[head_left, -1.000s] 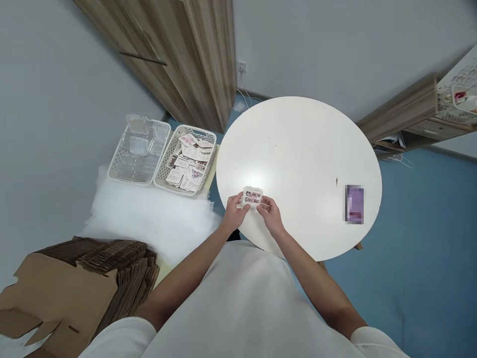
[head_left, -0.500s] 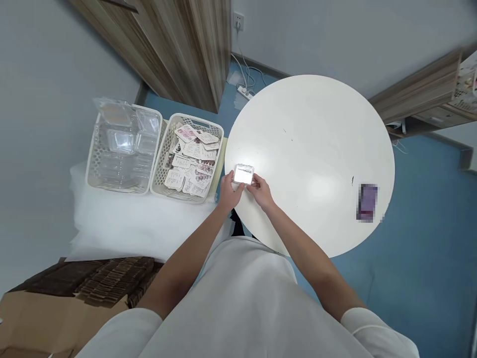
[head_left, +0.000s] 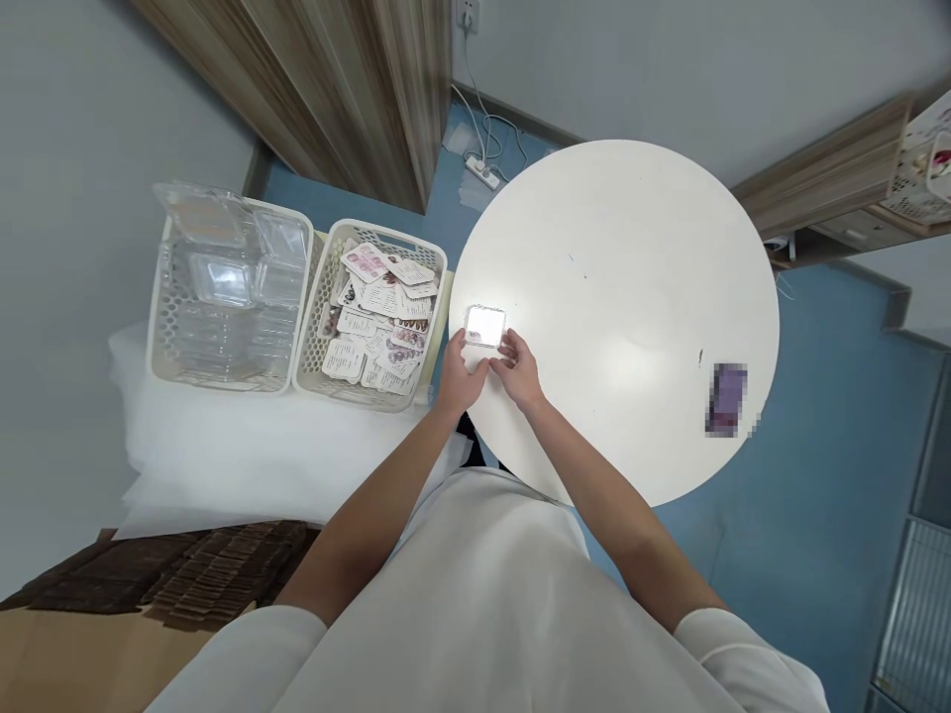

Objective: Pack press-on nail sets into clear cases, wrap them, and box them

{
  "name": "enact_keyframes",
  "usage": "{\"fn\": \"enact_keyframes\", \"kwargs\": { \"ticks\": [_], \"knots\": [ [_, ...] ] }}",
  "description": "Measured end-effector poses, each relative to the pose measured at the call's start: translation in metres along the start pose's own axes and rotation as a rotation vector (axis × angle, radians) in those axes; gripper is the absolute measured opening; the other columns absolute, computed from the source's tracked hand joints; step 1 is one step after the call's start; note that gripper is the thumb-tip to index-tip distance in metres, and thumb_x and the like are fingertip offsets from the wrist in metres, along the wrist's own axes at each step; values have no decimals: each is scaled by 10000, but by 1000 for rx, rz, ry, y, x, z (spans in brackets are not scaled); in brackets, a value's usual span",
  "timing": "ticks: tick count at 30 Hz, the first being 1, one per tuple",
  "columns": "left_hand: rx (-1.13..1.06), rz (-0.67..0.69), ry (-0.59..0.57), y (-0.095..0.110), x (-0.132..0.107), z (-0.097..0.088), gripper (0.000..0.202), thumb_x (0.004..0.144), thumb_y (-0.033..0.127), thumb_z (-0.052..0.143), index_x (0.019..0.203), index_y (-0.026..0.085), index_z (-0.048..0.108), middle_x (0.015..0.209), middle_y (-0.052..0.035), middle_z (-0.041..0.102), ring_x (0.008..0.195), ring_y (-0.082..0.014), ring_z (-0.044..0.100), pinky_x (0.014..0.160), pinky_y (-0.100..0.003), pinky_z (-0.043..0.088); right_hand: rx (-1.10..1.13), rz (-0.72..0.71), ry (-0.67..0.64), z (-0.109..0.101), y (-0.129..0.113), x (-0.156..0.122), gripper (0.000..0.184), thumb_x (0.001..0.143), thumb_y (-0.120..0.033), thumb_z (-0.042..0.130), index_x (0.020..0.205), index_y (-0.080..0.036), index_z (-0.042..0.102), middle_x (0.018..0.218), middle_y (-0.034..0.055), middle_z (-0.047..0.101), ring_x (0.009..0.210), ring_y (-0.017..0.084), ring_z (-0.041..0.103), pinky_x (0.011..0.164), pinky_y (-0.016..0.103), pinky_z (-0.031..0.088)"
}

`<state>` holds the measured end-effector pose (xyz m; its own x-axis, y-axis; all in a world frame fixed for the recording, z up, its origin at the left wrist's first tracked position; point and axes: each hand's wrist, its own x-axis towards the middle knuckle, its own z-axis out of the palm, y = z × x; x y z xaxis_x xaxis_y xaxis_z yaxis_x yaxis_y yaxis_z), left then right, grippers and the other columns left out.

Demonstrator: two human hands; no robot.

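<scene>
A small clear plastic box (head_left: 485,326) with a bright, glaring top is at the left side of the round white table (head_left: 639,238). Its contents are hard to make out under the glare. My left hand (head_left: 459,379) is at its near left corner, fingertips close to or touching the side and thumb away from it. Around the near right corner, the fingers of my right hand (head_left: 522,373) are curved and apart. Both thumbs point at each other below the box's near edge, with a strip of tabletop between them and the box.
Left of the table, one white basket (head_left: 303,342) holds printed cards with press-on nails, and another basket (head_left: 154,337) holds stacked clear plastic boxes. White foam sheeting (head_left: 245,456) lies below them. A blurred purple object (head_left: 726,398) rests at the table's right. Brown cardboard (head_left: 74,654) is lower left.
The plastic box is now slightly farther from me, and my thumbs have come away from its near edge. My fingers have loosened around it. The view has shifted a little.
</scene>
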<state>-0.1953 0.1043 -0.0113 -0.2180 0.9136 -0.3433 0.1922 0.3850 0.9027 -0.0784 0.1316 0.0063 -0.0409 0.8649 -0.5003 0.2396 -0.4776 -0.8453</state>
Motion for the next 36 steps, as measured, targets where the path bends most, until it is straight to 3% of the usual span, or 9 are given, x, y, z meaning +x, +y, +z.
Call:
{"fn": "enact_keyframes", "kwargs": {
  "ticks": [12,19,23,29,31,36],
  "knots": [
    [14,37,19,-4,-11,-1,645,737,221,544,1308,263,246,1399,-79,225,1236,-235,326,960,-385,363,54,-9,-17,-10,4,-16,670,669,-266,589,1283,-281,320,1330,53,360,1083,180,469,894,343,407],
    [91,28,65,-11,-37,0,625,711,251,570,1279,244,308,1361,-95,277,1223,-247,335,932,-393,385,25,99,-94,-41,11,-53,557,669,-287,587,1198,-257,417,1236,68,462,889,149,565,817,341,446],
    [138,22,112,-17,-71,3,547,714,286,566,1226,225,386,1315,-96,341,1206,-242,353,926,-383,388,13,147,-171,-69,20,-79,468,657,-294,594,1110,-236,491,1158,67,524,850,146,578,799,336,447],
    [213,-96,144,-26,-145,19,442,712,298,545,1138,201,477,1272,-101,421,1165,-250,409,916,-378,383,50,150,-287,-96,40,-110,398,667,-346,575,1041,-218,528,1077,71,563,810,150,597,745,319,459],
    [208,-156,78,-28,-170,23,446,696,323,562,1121,201,500,1216,-105,490,1117,-261,460,896,-377,393,49,157,-341,-97,48,-117,398,664,-369,574,1028,-213,534,1054,73,575,801,153,600,718,309,464],
    [247,-285,-242,-33,-215,13,550,630,447,611,1121,217,523,1194,-112,534,1072,-299,502,858,-379,401,-15,179,-508,-79,62,-128,389,665,-395,582,1003,-208,547,1005,74,596,777,158,601,680,301,468]
  ]
}}
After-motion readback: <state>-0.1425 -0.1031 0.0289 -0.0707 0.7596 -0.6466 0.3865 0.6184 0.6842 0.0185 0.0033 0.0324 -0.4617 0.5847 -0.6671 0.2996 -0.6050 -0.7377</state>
